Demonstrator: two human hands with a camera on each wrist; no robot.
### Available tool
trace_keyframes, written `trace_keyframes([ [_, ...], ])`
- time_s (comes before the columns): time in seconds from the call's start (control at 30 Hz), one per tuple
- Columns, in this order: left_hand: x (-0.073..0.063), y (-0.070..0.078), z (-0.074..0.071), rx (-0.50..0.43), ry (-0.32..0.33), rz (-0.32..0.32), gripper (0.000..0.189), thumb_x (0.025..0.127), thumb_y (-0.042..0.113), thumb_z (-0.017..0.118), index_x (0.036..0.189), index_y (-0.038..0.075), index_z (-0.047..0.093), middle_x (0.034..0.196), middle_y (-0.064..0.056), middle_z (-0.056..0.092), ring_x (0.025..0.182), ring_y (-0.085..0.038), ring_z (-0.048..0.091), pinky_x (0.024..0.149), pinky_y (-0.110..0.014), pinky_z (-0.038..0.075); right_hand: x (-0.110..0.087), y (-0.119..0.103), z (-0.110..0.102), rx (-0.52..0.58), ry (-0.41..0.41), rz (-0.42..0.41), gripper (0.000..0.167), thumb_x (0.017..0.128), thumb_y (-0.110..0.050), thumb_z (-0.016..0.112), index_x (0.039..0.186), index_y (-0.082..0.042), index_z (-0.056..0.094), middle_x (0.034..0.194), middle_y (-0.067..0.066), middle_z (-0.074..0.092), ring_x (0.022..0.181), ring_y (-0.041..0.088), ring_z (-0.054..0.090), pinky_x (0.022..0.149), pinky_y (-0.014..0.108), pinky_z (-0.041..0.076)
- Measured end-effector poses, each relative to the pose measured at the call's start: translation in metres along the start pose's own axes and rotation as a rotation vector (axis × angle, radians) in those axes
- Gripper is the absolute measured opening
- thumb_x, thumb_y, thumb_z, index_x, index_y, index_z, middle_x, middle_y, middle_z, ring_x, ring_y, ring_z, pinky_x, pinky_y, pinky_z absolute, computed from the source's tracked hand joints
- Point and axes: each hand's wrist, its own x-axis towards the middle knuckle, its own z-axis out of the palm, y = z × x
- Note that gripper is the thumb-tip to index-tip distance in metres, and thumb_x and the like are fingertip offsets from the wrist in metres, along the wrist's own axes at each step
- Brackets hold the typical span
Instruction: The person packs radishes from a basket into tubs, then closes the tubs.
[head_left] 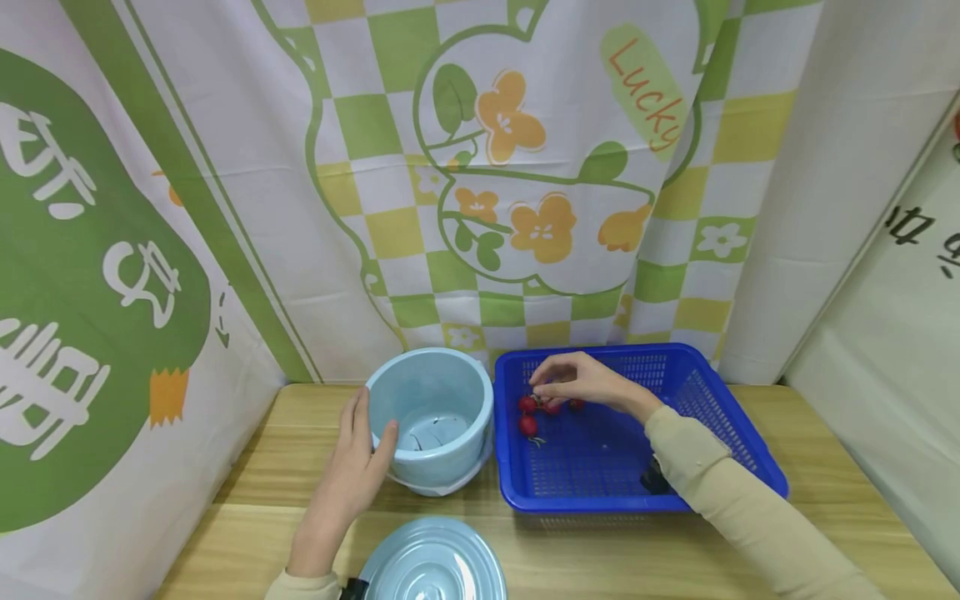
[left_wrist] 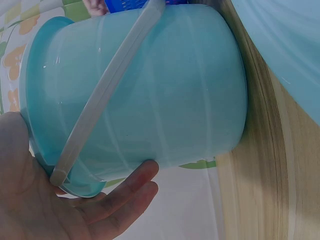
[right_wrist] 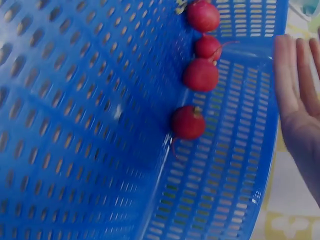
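Radishes (right_wrist: pixel 201 75) lie in blue basket (head_left: pixel 585 467), rt of ctr in head frame, grouped in its upper-left part. R hand (head_left: pixel 592 383) over them; grip narrow, no radish seen in it. L hand (head_left: pixel 352 475) at left rim of bucket (head_left: pixel 442 475), approx. ctr; grip wide, fingers along outer wall. Lid (head_left: pixel 435 558) on tabletop (head_left: pixel 262 450), lower ctr. Step in hand, est.: picking up radishes. Next move prob. calls for light pinch on one, w/o knocking neighbours.
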Motion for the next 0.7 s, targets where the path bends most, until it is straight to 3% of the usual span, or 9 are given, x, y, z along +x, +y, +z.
trace_keyframes([
  [0.1,0.0,-0.001,0.0,0.003,0.005,0.006,0.082,0.113,0.051,0.038,0.169,0.002,0.005,0.174,-0.021,0.008,0.151,-0.052,0.03,0.115,-0.071,0.034,-0.003,0.003,-0.005,-0.032,0.005,0.04,0.03,0.101,-0.008,0.073,0.124,0.011,0.068,0.122,0.031,0.069,0.108,0.055,0.068,0.092,0.06,0.058],
  [0.23,0.0,-0.001,0.001,0.005,0.01,0.007,0.082,0.113,0.052,0.038,0.169,0.002,0.005,0.174,-0.021,0.008,0.15,-0.053,0.031,0.114,-0.072,0.035,-0.006,0.005,-0.012,-0.177,0.046,0.054,0.03,0.099,-0.013,0.076,0.121,0.007,0.072,0.114,0.02,0.075,0.1,0.05,0.071,0.086,0.057,0.061],
  [0.37,-0.001,-0.002,0.001,0.003,0.009,0.003,0.083,0.113,0.053,0.038,0.169,0.003,0.006,0.174,-0.021,0.008,0.15,-0.052,0.032,0.114,-0.072,0.035,-0.01,0.007,-0.019,-0.4,0.107,0.062,0.026,0.096,-0.024,0.08,0.114,-0.004,0.079,0.108,0.003,0.078,0.092,0.031,0.073,0.083,0.044,0.059],
  [0.47,-0.001,-0.002,0.001,0.003,0.006,-0.003,0.083,0.112,0.054,0.038,0.169,0.003,0.006,0.174,-0.02,0.007,0.151,-0.052,0.031,0.114,-0.072,0.035,-0.013,0.008,-0.023,-0.52,0.149,0.058,0.022,0.095,-0.026,0.081,0.11,-0.008,0.081,0.106,-0.001,0.078,0.096,0.021,0.071,0.088,0.042,0.055],
  [0.7,-0.001,0.0,0.001,0.005,0.001,-0.005,0.082,0.113,0.052,0.039,0.17,0.004,0.004,0.174,-0.02,0.007,0.151,-0.053,0.03,0.114,-0.073,0.034,-0.016,0.011,-0.029,-0.652,0.185,0.049,0.02,0.094,-0.019,0.081,0.108,-0.005,0.08,0.107,0.008,0.079,0.105,0.037,0.071,0.096,0.058,0.054],
])
